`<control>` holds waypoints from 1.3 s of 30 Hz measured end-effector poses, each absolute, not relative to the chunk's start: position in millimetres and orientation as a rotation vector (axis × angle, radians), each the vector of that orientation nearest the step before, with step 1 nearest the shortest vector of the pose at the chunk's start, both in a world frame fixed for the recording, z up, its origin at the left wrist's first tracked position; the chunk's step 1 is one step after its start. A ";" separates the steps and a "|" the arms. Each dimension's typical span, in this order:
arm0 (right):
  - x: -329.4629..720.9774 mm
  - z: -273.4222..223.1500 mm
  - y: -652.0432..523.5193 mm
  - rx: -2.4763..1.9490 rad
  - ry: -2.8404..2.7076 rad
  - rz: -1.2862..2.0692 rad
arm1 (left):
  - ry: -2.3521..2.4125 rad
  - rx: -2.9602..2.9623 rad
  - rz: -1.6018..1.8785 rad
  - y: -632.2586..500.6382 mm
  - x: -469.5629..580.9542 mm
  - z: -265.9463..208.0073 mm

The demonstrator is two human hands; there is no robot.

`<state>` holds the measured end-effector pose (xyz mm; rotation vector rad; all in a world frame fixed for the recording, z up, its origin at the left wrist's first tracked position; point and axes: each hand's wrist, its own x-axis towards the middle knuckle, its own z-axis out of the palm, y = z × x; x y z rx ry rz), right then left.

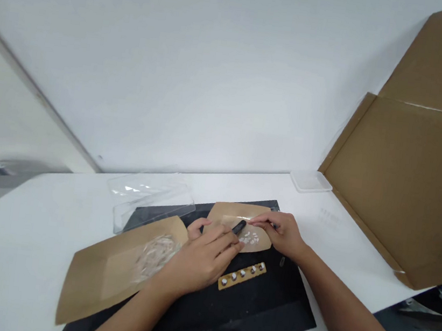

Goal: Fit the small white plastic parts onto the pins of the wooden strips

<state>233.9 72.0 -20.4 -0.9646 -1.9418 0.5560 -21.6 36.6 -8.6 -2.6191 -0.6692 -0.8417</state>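
My left hand [209,256] is closed round a short black cylindrical piece [239,226]; its exact kind is unclear. My right hand [281,233] pinches thumb and finger together by the far end of that piece, and whatever is between them is too small to name. Both hands are above a brown paper tray [225,211] with several small white pieces [251,238] in it. Nearer to me, a yellow-brown strip [242,276] carries a row of small white-topped parts. It lies on a black mat [254,311].
A larger brown paper tray [88,273] to the left holds a bundle of clear, thin pieces [156,254]. Clear plastic sheets [152,194] lie behind it. A white shallow container [310,181] is at the back right, beside a large opened cardboard box [402,178].
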 end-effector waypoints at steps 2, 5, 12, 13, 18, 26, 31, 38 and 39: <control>234.5 -21.1 72.9 -0.937 -1.988 0.539 | -0.657 -2.644 -0.848 35.9 -21.8 -7.5; 235.4 -22.4 74.1 -0.879 -2.056 0.493 | -0.623 -2.701 -0.891 34.3 -21.5 -4.5; 240.9 -21.5 73.2 -0.907 -2.157 0.514 | -0.564 -2.608 -0.846 35.0 -17.0 -1.0; 242.1 -20.6 72.6 -0.916 -2.187 0.497 | -0.575 -2.585 -0.855 35.4 -16.9 -1.6; 247.4 -16.6 69.6 -0.894 -2.162 0.616 | -0.625 -2.520 -0.970 35.1 -20.3 -5.6; 259.3 0.7 31.1 -0.953 -2.124 0.426 | -0.555 -2.597 -0.977 38.5 -20.3 -16.6; 259.0 -26.8 -16.1 -1.129 -2.050 0.468 | -0.528 -2.632 -0.982 40.8 -21.1 -20.4; 253.7 -61.7 -33.0 -1.299 -1.934 0.485 | -0.565 -2.611 -1.031 41.7 -21.2 -21.1; 253.0 -61.4 -31.9 -1.302 -1.957 0.470 | -0.565 -2.609 -1.015 42.0 -21.1 -21.4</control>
